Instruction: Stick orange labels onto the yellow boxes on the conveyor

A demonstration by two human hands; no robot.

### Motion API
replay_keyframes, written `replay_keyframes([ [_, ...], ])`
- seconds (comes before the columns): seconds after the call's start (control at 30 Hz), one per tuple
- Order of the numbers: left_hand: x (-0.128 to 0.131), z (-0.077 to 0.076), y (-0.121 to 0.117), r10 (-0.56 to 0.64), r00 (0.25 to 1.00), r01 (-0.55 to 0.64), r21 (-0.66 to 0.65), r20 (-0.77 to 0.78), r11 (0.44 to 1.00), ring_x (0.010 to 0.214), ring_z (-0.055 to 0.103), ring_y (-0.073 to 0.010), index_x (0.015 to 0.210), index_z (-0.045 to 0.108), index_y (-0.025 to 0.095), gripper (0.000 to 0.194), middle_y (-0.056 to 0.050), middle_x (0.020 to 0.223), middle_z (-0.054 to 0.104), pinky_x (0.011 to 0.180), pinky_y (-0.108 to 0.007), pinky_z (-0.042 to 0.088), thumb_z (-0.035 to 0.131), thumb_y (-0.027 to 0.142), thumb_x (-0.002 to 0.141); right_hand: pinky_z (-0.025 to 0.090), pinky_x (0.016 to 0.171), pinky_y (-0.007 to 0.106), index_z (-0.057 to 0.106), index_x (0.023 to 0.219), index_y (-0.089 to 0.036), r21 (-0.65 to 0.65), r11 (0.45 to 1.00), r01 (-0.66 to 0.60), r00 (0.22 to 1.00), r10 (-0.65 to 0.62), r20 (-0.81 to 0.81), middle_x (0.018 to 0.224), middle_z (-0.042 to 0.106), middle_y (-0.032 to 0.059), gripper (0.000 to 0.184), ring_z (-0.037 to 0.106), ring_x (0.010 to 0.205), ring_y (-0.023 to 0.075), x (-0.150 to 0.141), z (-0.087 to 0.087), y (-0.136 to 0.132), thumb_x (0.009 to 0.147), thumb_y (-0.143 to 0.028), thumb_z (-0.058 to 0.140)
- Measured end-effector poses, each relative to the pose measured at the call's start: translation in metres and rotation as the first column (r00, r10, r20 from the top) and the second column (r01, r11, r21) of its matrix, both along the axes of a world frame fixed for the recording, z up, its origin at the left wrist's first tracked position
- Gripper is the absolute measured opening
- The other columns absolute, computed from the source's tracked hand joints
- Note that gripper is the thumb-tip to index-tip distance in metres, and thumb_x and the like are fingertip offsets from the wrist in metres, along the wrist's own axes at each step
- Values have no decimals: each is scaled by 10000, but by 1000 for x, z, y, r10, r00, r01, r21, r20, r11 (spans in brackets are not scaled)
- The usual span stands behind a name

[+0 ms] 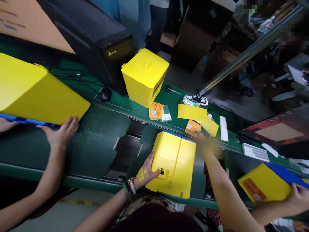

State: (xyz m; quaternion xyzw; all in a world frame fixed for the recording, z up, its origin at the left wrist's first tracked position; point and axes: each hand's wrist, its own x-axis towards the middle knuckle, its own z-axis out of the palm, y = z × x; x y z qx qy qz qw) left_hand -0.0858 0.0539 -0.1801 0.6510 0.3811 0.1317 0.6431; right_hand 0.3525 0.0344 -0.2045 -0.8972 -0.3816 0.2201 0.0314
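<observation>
A yellow plastic box (183, 161) with a blue edge lies in front of me on the green conveyor. My left hand (145, 172), with bracelets and small yellow dot stickers on its back, grips its left side. The thumb rests beside a small black socket, and the fingers lie along the edge. My right hand (205, 141) is reached out past the box's far right corner, smeared by motion. Its fingertips are at an orange printed label (193, 127); whether they pinch it is unclear. Beyond lie a yellow dotted sheet (192, 112) and more orange labels (155, 111).
A lidded yellow bin (146, 71) stands beside a black computer case (96, 42). Scissors (172, 90) and a mouse (105, 94) lie on the bench. At left, a co-worker's hands (59, 132) hold a large yellow box (53, 96); at right, another's hand (298, 198) touches a yellow-blue box (270, 183).
</observation>
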Motion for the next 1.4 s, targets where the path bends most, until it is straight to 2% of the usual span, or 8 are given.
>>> replay_keyframes([
  [0.13,-3,-10,-5,-35,997,39,61,-65,997,1444,246,-341,1529,166,198,984,-145,1566,260,1205,-487,218,693,484,749,368,1004,458,486,1364,-192,-142,974,-177,974,194,116,1406,434,176,585,393,1271,332,-5,-28,30,799,-218,637],
  [0.27,-4,-7,-4,-63,995,68,75,-71,995,1447,240,-336,1534,131,197,972,-156,1566,245,1204,-499,214,663,502,780,402,932,458,430,1406,-125,-244,939,-241,936,291,196,1377,436,237,487,424,1226,345,-12,-48,24,922,-180,418],
  [0.4,-3,0,-2,-56,997,60,86,-46,995,1440,253,-344,1530,143,196,942,-160,1565,243,1195,-522,228,645,509,796,448,872,416,425,1406,-137,-304,916,-261,906,341,249,1348,463,222,474,470,1178,317,-11,-57,13,947,-184,317],
  [0.53,-2,2,-1,-65,995,72,115,-70,991,1431,273,-344,1524,149,177,926,-174,1550,271,1187,-525,247,626,517,807,474,869,401,440,1389,-170,-334,899,-282,880,381,284,1355,469,192,480,490,1161,301,-8,-61,10,914,-232,415],
  [0.73,-2,-1,-2,-61,995,71,131,-76,989,1434,270,-337,1514,162,158,932,-186,1546,271,1189,-513,247,612,559,804,498,831,367,479,1356,-154,-360,879,-312,852,427,304,1308,511,200,441,532,1110,275,-4,-61,11,939,-188,341],
  [0.97,-1,3,-1,-46,997,53,123,-58,991,1432,277,-333,1515,183,178,906,-168,1544,284,1188,-508,252,611,547,806,490,850,351,479,1355,-166,-402,834,-378,820,503,273,1309,516,185,440,539,1111,262,1,-58,12,924,-206,403],
  [1.27,-1,1,-2,-45,997,53,130,-61,990,1431,275,-336,1512,191,174,904,-170,1539,291,1181,-514,261,624,526,800,504,805,342,489,1327,-153,-399,831,-387,800,518,303,1229,558,196,430,541,1087,264,-6,-62,7,937,-153,310],
  [1.4,0,3,-1,-47,997,54,134,-54,990,1430,279,-336,1515,187,180,901,-165,1541,292,1184,-514,257,609,545,808,506,817,358,476,1339,-143,-382,839,-387,795,514,322,1286,518,208,443,520,1116,277,-8,-64,5,936,-150,292],
])
